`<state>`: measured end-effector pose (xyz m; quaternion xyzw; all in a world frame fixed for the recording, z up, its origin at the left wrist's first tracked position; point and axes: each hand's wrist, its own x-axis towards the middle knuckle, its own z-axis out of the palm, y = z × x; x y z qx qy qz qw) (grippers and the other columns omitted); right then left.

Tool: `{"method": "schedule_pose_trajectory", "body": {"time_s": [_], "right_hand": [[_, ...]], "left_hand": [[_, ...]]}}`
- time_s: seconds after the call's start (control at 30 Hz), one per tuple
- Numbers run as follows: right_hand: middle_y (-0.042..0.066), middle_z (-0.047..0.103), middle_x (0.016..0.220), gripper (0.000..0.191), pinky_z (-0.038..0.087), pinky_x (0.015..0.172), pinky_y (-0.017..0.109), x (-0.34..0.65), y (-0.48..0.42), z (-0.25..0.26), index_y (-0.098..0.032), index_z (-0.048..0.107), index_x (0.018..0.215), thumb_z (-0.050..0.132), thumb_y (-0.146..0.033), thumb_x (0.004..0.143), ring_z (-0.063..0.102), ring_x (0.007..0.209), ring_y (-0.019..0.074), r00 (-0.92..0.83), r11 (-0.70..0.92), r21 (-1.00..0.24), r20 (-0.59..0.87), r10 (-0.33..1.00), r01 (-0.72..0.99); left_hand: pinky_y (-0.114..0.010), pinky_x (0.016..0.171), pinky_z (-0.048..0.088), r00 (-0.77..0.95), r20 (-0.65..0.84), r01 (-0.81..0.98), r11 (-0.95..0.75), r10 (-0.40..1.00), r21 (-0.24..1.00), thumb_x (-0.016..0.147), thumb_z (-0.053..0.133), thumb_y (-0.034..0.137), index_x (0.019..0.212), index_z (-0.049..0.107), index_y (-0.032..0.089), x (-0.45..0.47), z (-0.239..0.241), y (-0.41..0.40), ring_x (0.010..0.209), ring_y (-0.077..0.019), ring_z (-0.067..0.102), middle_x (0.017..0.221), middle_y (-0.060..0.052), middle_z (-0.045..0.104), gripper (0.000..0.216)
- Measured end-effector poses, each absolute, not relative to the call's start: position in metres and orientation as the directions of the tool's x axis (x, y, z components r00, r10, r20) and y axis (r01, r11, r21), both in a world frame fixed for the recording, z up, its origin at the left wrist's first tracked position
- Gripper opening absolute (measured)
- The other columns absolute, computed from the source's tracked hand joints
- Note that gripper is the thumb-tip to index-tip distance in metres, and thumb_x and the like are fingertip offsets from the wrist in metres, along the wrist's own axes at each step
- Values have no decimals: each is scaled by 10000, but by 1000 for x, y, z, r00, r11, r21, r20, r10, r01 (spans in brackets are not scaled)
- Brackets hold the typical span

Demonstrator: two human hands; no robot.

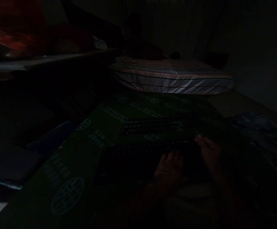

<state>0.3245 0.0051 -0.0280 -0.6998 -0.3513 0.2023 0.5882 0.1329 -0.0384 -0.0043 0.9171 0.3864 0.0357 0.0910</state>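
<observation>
The light is very dim. A dark panel (pixel 129 165) with a row of small light holes or marks along its far edge lies flat on the green printed board (pixel 100 127). My left hand (pixel 170 163) rests on the panel, fingers stretched forward and fairly flat. Over the panel's far right corner, my right hand (pixel 208 149) has thumb and fingers pinched together; whatever may be between them is too dark to name. Beyond the panel lie several long dark strips (pixel 148 125) with small holes or light marks, roughly side by side.
A mattress (pixel 172 78) with a striped cover lies past the board's far end. On the left stands a dark shelf or table (pixel 45 60) with a red-orange bag (pixel 16 35) on it. Crumpled cloth or plastic (pixel 255 122) lies at the right.
</observation>
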Motion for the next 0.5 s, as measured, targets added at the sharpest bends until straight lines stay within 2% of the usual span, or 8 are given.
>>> {"method": "schedule_pose_trajectory", "body": {"time_s": [0.2,0.5], "right_hand": [[117,736,749,492,499,730,411,324,4,-28,-145,721,738,647,-619,629,676,767,288,669,-92,-961,110,736,259],[110,733,719,488,501,716,403,322,4,-25,-148,715,711,654,-621,605,674,735,280,675,-65,-967,124,727,248]], "left_hand": [[-504,1054,319,714,59,679,-710,698,186,880,447,534,1389,357,97,129,-7,-39,1334,-308,305,1470,-140,336,677],[-519,1068,290,715,38,677,-704,699,216,879,435,549,1395,345,92,130,-12,-37,1352,-317,274,1477,-157,314,695]]}}
